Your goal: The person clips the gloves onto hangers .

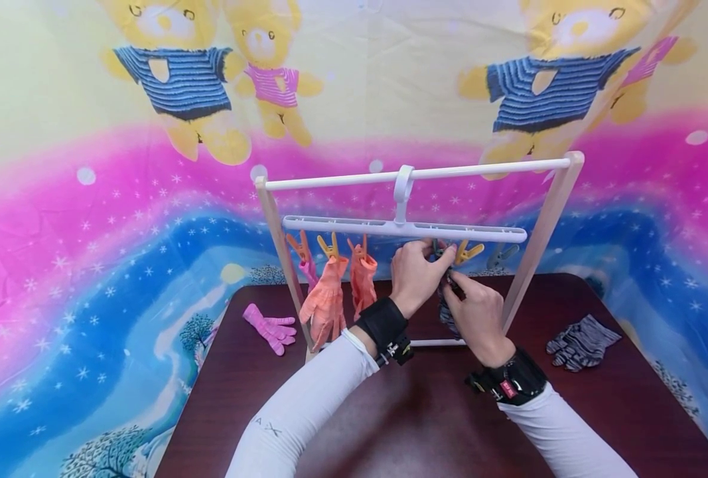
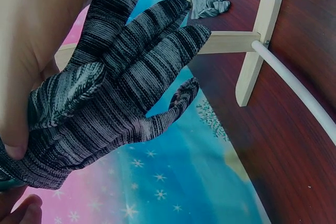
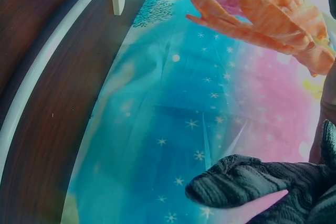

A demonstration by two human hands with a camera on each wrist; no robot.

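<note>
One dark table (image 1: 401, 418) supported a wooden rack (image 1: 559, 199), from which a white hanger (image 1: 342, 226) hung. Beneath the hanger's right half, the right hand (image 1: 479, 312) gripped a striped glove (image 2: 118, 93) near its cuff, while the left hand (image 1: 415, 275) pinched a green clip (image 1: 438, 249) there. Judged handling: the knit was probably light, soft and limp, neither fragile nor slippery; hold was best taken at the cuff, laid flat, leaving the glove's fingers to dangle. The left wrist view displayed the glove's body and fingers, largely hidden behind the right hand in the head view; the head view alone showed the whole hanger
</note>
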